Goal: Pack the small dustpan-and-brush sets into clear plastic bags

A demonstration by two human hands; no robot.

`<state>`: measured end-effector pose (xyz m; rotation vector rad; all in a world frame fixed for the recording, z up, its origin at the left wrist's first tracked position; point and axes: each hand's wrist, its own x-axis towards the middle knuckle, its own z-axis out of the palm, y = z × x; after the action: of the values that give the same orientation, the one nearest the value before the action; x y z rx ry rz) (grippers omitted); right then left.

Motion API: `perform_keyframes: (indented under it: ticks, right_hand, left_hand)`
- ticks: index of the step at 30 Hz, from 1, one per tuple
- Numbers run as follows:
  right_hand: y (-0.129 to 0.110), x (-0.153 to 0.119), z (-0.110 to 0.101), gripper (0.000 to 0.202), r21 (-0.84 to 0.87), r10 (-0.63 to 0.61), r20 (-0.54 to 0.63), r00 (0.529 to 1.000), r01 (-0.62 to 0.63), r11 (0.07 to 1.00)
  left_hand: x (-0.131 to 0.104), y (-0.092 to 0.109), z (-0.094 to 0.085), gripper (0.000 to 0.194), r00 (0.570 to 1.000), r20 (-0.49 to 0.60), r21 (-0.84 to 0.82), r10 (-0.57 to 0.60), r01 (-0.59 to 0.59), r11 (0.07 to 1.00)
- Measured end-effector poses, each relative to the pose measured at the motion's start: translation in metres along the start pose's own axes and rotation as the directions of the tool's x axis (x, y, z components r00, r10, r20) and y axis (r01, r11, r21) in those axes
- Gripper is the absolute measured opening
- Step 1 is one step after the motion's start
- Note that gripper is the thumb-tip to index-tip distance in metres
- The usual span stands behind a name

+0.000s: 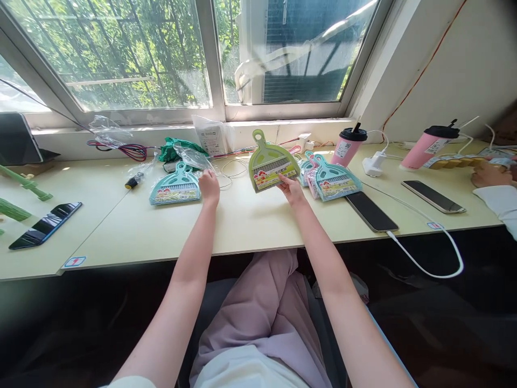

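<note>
A green dustpan and brush set (274, 164) is tilted up off the table in my right hand (291, 188), whose fingers grip its lower right edge. My left hand (209, 186) is closed around a clear plastic bag (194, 158), beside a blue dustpan set (175, 189) that lies flat on the left. To the right of the green set, another blue set (336, 182) overlaps a pink one (312, 178) and a further blue one.
A black phone (374, 212) with a white cable and a pink cup (348, 148) stand right of the sets. Further right are a second phone (433, 196), another pink cup (430, 146) and a person's hand (490, 175). Cables (133, 151) and a tablet (18, 139) are at left.
</note>
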<state>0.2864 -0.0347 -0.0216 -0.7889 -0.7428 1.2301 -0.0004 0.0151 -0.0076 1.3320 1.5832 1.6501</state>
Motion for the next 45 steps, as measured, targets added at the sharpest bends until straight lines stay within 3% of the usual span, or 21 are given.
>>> perform_keyframes:
  ticks: [3,7,9,11,14,17,24,27,34,39,41,45]
  right_hand:
    - [0.0,0.0,-0.001,0.031,-0.016,0.073,0.04,0.997,-0.072,0.997]
    - [0.001,0.0,-0.001,0.023,-0.154,0.265,0.065,0.962,-0.253,0.955]
    - [0.002,-0.001,0.0,0.022,-0.213,0.348,0.063,0.936,-0.328,0.92]
    - [0.004,-0.002,0.0,0.022,-0.241,0.392,0.074,0.917,-0.365,0.899]
    - [0.005,-0.003,0.001,0.022,-0.236,0.407,0.111,0.907,-0.373,0.897]
    - [0.004,-0.003,-0.001,0.02,-0.232,0.427,0.142,0.893,-0.389,0.891]
    - [0.005,-0.003,-0.004,0.019,-0.251,0.463,0.194,0.865,-0.412,0.876]
    - [0.005,-0.004,-0.002,0.017,-0.241,0.443,0.196,0.875,-0.395,0.887]
    - [0.004,-0.006,0.002,0.017,-0.231,0.344,0.174,0.923,-0.302,0.925]
    - [0.004,-0.005,0.004,0.019,-0.198,0.286,0.147,0.947,-0.255,0.947]
    - [0.004,-0.004,0.004,0.019,-0.173,0.264,0.124,0.957,-0.241,0.955]
    - [0.004,0.0,0.004,0.02,-0.129,0.24,0.066,0.968,-0.231,0.964]
  left_hand:
    - [-0.007,0.014,0.003,0.021,0.982,-0.034,0.172,0.187,-0.179,0.969]
    - [-0.015,0.024,0.005,0.015,0.912,0.104,0.017,0.396,-0.4,0.916]
    - [-0.014,0.023,0.006,0.02,0.895,0.081,-0.056,0.439,-0.436,0.898]
    - [-0.008,0.021,0.005,0.024,0.926,-0.02,-0.132,0.376,-0.375,0.918]
    - [0.004,0.019,0.003,0.022,0.983,-0.138,-0.286,0.12,-0.156,0.946]
    - [0.014,0.019,-0.003,0.026,0.995,-0.083,-0.423,-0.049,0.009,0.906]
    - [0.016,0.019,-0.022,0.041,1.0,0.028,-0.515,0.001,0.013,0.857]
    - [0.009,0.023,-0.022,0.041,0.989,0.142,-0.569,0.036,0.052,0.821]
    - [-0.013,0.036,-0.004,0.045,0.902,0.417,-0.572,0.107,0.169,0.803]
    - [-0.021,0.036,0.007,0.075,0.811,0.579,-0.535,0.089,0.296,0.791]
    - [-0.021,0.033,0.011,0.081,0.814,0.579,-0.509,0.054,0.308,0.804]
    - [-0.019,0.028,0.02,0.084,0.869,0.491,-0.394,-0.053,0.277,0.876]
